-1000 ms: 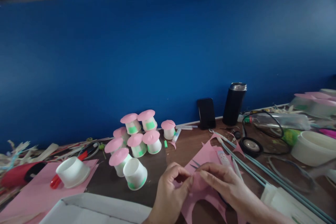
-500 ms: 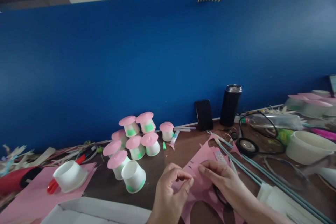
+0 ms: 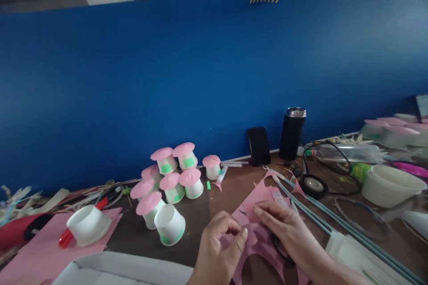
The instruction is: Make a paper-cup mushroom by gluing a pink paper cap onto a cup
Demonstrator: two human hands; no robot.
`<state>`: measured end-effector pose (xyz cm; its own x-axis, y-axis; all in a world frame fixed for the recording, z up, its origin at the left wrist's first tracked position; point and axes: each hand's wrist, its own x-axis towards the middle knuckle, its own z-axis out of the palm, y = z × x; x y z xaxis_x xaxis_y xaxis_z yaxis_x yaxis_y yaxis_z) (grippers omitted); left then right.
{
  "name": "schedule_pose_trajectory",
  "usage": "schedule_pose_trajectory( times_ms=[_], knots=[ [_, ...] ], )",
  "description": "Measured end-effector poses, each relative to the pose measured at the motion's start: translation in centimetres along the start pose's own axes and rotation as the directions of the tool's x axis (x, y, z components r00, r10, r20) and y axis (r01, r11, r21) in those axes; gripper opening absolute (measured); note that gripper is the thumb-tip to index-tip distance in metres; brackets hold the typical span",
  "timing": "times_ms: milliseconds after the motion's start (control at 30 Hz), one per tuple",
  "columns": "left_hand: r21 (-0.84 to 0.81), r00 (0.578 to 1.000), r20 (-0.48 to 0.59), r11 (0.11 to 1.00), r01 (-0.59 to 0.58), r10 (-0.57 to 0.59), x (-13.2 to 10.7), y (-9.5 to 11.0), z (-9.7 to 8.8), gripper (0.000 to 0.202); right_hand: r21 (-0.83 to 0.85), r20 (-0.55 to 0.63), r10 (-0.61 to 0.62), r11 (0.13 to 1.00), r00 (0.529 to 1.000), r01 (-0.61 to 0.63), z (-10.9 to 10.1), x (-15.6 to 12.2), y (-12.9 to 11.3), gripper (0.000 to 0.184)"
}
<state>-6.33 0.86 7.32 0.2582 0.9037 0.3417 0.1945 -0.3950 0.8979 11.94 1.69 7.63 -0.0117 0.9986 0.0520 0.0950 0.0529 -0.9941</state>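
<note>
My left hand (image 3: pixel 222 242) is closed in a pinch, thumb against forefinger, at the left edge of a small pink paper piece (image 3: pixel 253 234). My right hand (image 3: pixel 281 222) pinches the same piece from the right. Both hands hover over a pink paper sheet (image 3: pixel 261 193) with round holes cut out of it. Dark scissor-like handles, partly hidden, lie below my right hand. Left of my hands stands an upside-down-tapered white paper cup (image 3: pixel 169 225) with a green band. Behind it are several cups with pink paper tops (image 3: pixel 149 203), some stacked.
A white box (image 3: pixel 123 265) lies at the front left, near a tilted white cup (image 3: pixel 88 225) on pink paper. A black phone (image 3: pixel 258 146) and a black flask (image 3: pixel 292 133) stand by the blue partition. Grey-blue rods (image 3: pixel 354 247), black cable and a white tub (image 3: pixel 391 185) occupy the right.
The small pink paper piece has turned a little between my fingers, and my left hand's fingertips have shifted slightly right. The objects on the table stay where they were.
</note>
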Motion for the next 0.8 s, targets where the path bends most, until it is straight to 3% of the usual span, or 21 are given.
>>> schedule_pose_trajectory(
  times_ms=[100, 167, 267, 367, 467, 533, 633, 800],
  knots=[
    [0.046, 0.998, -0.052, 0.998, 0.039, -0.037, 0.2, 0.1, 0.0, 0.023, -0.048, 0.004, -0.102, 0.994, 0.995, 0.102, -0.2, -0.2, -0.4, 0.027],
    [0.079, 0.985, -0.097, 0.985, 0.151, -0.143, 0.3, -0.1, 0.0, 0.026, -0.095, 0.009, -0.196, 0.976, 0.981, 0.195, -0.2, -0.3, -0.3, 0.018],
    [0.058, 0.933, -0.106, 0.934, 0.352, -0.344, 0.5, -1.0, 0.0, 0.045, -0.157, 0.019, -0.348, 0.925, 0.937, 0.347, -0.4, -0.5, 0.1, 0.013],
    [-0.122, 0.851, 0.014, 0.843, 0.523, -0.526, 0.7, -1.9, 0.3, 0.057, -0.237, 0.057, -0.516, 0.824, 0.855, 0.514, -0.6, -0.7, 0.6, 0.019],
    [-0.386, 0.741, 0.196, 0.644, 0.660, -0.642, 0.7, -1.9, 0.5, 0.052, -0.317, 0.114, -0.609, 0.727, 0.785, 0.610, -0.6, -0.9, 0.9, 0.024],
    [-0.512, 0.716, 0.239, 0.541, 0.667, -0.656, 0.6, -1.6, 0.4, 0.050, -0.379, 0.135, -0.576, 0.722, 0.806, 0.579, -0.6, -0.9, 1.1, 0.021],
    [-0.604, 0.707, 0.227, 0.473, 0.641, -0.670, 0.6, -1.4, 0.2, 0.045, -0.485, 0.098, -0.461, 0.752, 0.882, 0.447, -0.9, -0.4, 0.9, 0.021],
    [-0.652, 0.685, 0.158, 0.446, 0.614, -0.712, 0.8, -1.8, 0.0, 0.036, -0.639, -0.054, -0.327, 0.738, 0.944, 0.219, -4.1, 1.3, -0.5, 0.041]
  ],
)
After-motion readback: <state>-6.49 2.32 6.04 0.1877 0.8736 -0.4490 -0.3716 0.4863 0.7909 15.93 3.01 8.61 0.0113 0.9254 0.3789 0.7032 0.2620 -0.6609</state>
